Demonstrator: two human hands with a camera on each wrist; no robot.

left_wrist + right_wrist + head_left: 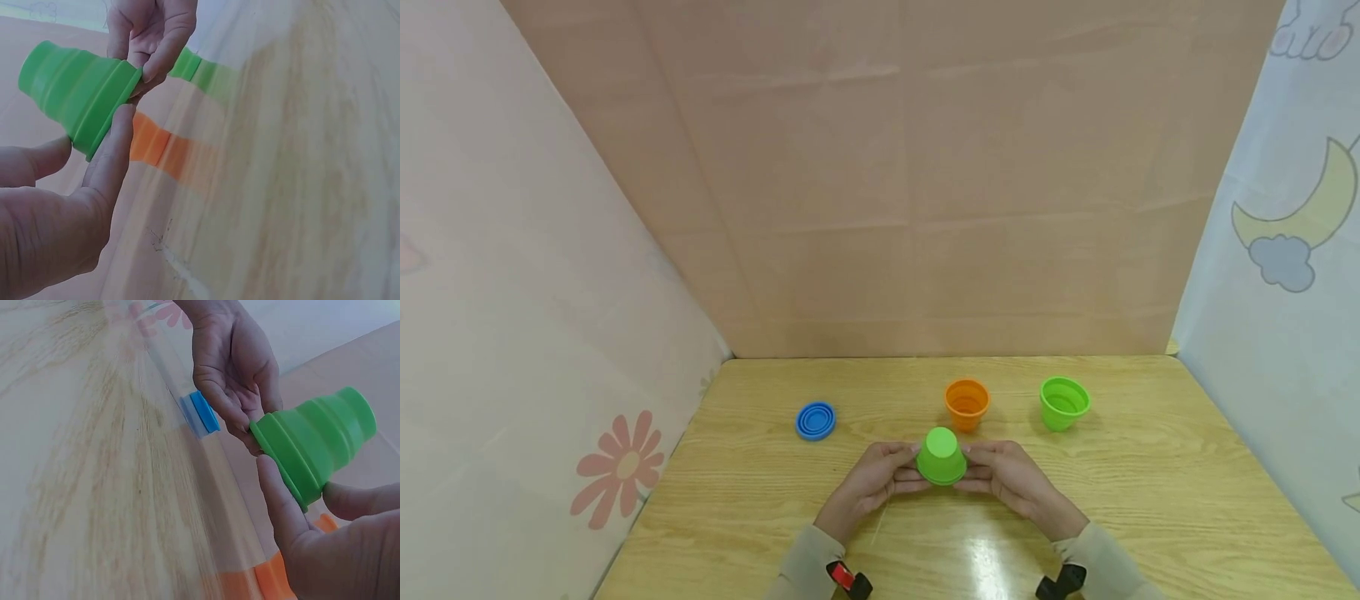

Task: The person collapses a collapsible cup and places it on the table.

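Observation:
Both hands hold a green collapsible cup (pixel 942 457) between them, a little above the table. The cup is extended, with its rim down and its closed base facing up in the head view. My left hand (pixel 880 477) pinches the rim edge from the left, thumb on the outer wall and fingers under the rim. From the right, my right hand (pixel 1011 479) pinches the opposite side in the same way. In the left wrist view the ribbed wall of the green cup (pixel 78 94) shows; the right wrist view also shows the green cup (pixel 319 447) from the side.
Behind the hands stands an extended orange collapsible cup (pixel 967 403), mouth up. Farther right stands another green cup (pixel 1064 404), also mouth up. A blue cup (pixel 816 421), folded flat, lies to the left. The wooden table (pixel 1150 483) is walled by cloth at the back and sides.

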